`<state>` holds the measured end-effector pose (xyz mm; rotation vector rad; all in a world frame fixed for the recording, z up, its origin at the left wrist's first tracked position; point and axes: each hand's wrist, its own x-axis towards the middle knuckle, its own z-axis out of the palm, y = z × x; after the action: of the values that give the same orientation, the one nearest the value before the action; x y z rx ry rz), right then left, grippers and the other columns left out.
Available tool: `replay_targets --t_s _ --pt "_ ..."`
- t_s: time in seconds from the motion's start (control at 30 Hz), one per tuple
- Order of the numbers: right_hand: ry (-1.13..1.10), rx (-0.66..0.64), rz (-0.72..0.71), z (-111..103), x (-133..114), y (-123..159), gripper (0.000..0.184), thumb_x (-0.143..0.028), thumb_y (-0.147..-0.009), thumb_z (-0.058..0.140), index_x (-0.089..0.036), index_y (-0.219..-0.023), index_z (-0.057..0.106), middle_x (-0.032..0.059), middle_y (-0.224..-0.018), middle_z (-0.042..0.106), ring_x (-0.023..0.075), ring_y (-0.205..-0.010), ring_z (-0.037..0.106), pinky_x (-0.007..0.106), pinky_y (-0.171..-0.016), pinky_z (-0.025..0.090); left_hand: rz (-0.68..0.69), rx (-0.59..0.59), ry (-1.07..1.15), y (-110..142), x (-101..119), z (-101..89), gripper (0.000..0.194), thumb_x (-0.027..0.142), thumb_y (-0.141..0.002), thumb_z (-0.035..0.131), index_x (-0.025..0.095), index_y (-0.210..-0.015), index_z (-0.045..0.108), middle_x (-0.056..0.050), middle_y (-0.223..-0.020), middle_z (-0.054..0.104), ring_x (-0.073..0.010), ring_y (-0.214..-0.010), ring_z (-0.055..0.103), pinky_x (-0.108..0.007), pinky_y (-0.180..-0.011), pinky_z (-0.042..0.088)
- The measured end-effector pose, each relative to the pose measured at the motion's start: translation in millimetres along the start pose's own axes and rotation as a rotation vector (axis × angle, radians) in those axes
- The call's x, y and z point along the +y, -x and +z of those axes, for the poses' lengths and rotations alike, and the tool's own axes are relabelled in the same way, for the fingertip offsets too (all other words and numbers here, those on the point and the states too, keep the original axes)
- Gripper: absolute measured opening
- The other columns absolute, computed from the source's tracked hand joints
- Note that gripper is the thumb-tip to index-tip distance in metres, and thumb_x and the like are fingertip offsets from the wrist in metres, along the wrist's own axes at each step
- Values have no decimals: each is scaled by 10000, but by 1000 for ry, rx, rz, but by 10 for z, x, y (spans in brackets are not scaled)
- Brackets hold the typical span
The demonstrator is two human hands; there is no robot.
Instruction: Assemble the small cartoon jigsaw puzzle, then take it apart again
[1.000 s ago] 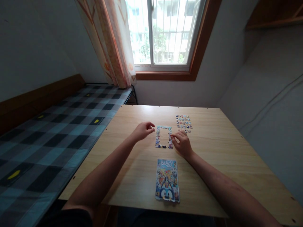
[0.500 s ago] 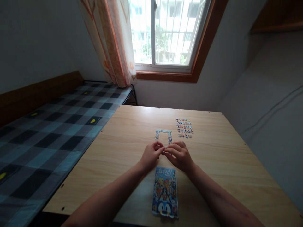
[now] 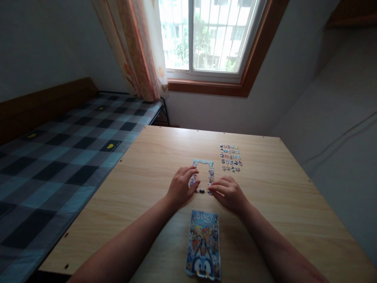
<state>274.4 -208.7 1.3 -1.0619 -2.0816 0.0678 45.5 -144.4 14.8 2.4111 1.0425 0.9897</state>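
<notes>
A small jigsaw border frame [image 3: 203,169] lies on the wooden table [image 3: 271,204], hollow in the middle. My left hand [image 3: 180,186] rests at its lower left corner, fingers stretched over the left edge. My right hand [image 3: 228,193] sits at the lower right corner, fingers extended toward the bottom edge, fingertips touching the pieces there. Neither hand lifts anything. Loose puzzle pieces [image 3: 231,158] lie in rows to the right of the frame. A colourful picture card [image 3: 204,243] with a blue cartoon dog lies nearer me.
A bed with a checked blue and black cover [image 3: 59,157] runs along the table's left side. A window [image 3: 206,35] with an orange curtain [image 3: 138,47] stands beyond the table's far edge. A grey wall [image 3: 338,110] is close on the right.
Both hands came together at the frame's bottom edge, then spread slightly to its lower corners. My view shifted a little, with the card now lower in view.
</notes>
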Motion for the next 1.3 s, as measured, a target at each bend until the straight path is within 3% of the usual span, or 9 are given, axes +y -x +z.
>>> replay_targets --t_s 0.17,0.27,1.3 --pt "-2 -121 10 -3 15 22 98 -218 -930 670 -251 -894 754 28 -883 767 186 -825 616 374 -826 435 -48 -141 -177 0 -113 40 619 342 -825 703 198 -1395 511 -162 -1530 446 -338 -1439 360 -560 -1178 291" --pt "7 -133 16 12 2 22 102 -228 -931 669 -258 -890 758 27 -887 769 191 -830 612 383 -835 421 -87 -191 -237 29 -106 73 703 360 -821 703 214 -1461 451 -159 -1588 371 -349 -1490 275 -605 -1201 206" --pt "81 -171 5 40 -37 0 125 -205 -915 667 -263 -868 767 24 -853 751 199 -854 580 396 -843 397 -178 -264 -261 18 -63 95 757 383 -777 753 219 -1460 473 -174 -1606 338 -364 -1506 242 -642 -1205 146"
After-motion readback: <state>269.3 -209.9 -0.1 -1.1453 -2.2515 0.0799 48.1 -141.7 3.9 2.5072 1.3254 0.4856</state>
